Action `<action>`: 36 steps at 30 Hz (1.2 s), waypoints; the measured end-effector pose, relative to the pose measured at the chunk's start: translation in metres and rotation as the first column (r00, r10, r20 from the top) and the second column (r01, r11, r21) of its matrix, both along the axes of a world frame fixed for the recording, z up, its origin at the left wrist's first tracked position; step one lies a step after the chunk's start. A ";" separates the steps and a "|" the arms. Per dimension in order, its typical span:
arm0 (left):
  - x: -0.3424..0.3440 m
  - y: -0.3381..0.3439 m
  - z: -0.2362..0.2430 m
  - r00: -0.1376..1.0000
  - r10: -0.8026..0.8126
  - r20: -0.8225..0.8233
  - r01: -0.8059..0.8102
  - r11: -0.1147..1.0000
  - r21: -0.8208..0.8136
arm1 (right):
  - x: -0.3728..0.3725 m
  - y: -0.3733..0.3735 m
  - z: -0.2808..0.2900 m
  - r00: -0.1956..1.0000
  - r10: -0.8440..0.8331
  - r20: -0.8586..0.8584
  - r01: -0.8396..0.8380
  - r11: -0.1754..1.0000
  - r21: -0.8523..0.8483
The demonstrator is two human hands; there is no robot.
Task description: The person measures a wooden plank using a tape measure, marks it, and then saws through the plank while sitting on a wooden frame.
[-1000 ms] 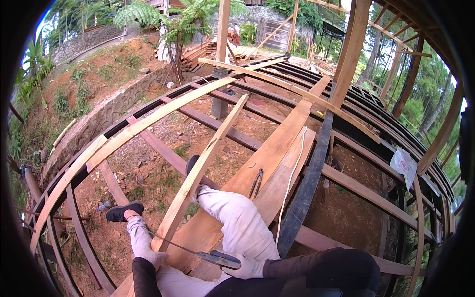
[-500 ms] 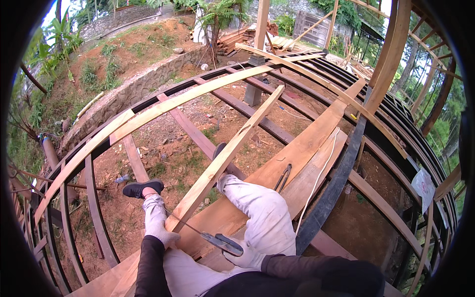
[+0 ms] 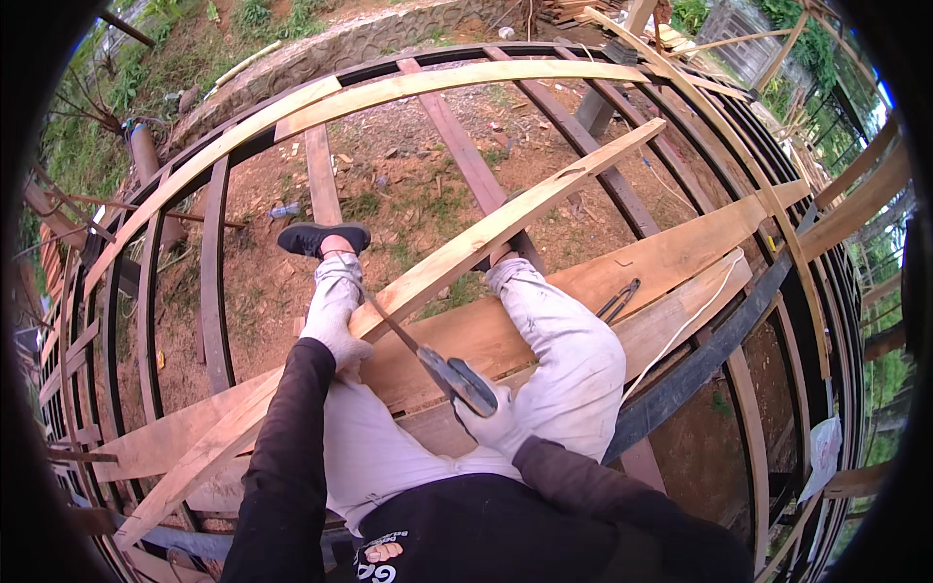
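Pale-yellow plank (image 3: 466, 255), long, dark-marked near its far end — left hand (image 3: 336, 340) gripping it, right hand (image 3: 494, 424) clasping a black-handled saw (image 3: 457, 379) across it.

Wide wooden planks (image 3: 680, 243) lie across reddish-brown joists (image 3: 462, 151). On them: dark pincer-like tool (image 3: 622, 294), legs slightly apart; white cord (image 3: 683, 328) running roughly lengthwise. Pale timber (image 3: 505, 222) crosses over, contact unclear.

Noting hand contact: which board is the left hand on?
The narrow board, crossed by the saw blade; the left hand is off the wide boards.
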State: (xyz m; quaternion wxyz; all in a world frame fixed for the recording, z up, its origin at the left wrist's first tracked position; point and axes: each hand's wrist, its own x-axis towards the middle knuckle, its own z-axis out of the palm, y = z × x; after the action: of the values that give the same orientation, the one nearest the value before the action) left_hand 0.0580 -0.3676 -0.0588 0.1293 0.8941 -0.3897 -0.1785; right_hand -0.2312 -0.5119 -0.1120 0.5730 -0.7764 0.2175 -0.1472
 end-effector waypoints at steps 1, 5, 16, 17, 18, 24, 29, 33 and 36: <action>0.003 -0.010 0.002 1.000 0.001 -0.022 -0.001 1.000 0.028 | 0.047 -0.001 -0.008 0.989 -0.052 0.139 0.051 0.999 0.009; 0.004 -0.020 0.008 0.991 0.030 -0.131 -0.027 0.999 0.027 | 0.067 -0.001 0.002 0.995 -0.064 0.081 0.062 0.998 0.024; 0.019 -0.011 -0.052 0.972 -0.060 0.226 0.098 0.981 -0.165 | 0.109 -0.008 -0.008 0.986 -0.094 0.139 0.113 0.984 -0.135; 0.014 -0.006 -0.055 0.974 -0.073 0.214 0.110 0.980 -0.168 | 0.116 -0.010 0.018 0.995 -0.072 0.072 0.069 0.997 0.036; 0.007 0.001 -0.050 0.987 -0.056 0.149 0.076 0.988 -0.137 | 0.095 -0.001 0.029 0.994 -0.093 0.061 0.091 0.995 0.034; -0.002 0.007 -0.010 0.999 0.043 -0.032 -0.043 0.999 0.022 | -0.120 0.014 0.044 0.996 0.080 -0.043 -0.088 0.967 -0.241; -0.005 -0.021 -0.030 0.994 -0.056 0.095 0.069 0.989 -0.134 | 0.078 -0.002 0.013 0.991 -0.091 0.096 0.089 0.996 0.022; -0.004 -0.008 -0.044 0.997 -0.031 -0.065 0.026 0.997 -0.069 | 0.078 0.003 0.016 0.991 -0.054 0.119 0.058 0.998 -0.033; 0.001 0.005 -0.032 0.980 -0.033 0.198 0.064 0.986 -0.156 | -0.057 0.013 0.042 1.000 -0.009 0.021 0.008 0.998 0.065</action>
State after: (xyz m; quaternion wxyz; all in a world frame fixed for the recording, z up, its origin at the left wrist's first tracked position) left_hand 0.0588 -0.3623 -0.0912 0.1584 0.8841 -0.4354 -0.0612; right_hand -0.2883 -0.4991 -0.0699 0.5994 -0.7548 0.2194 -0.1509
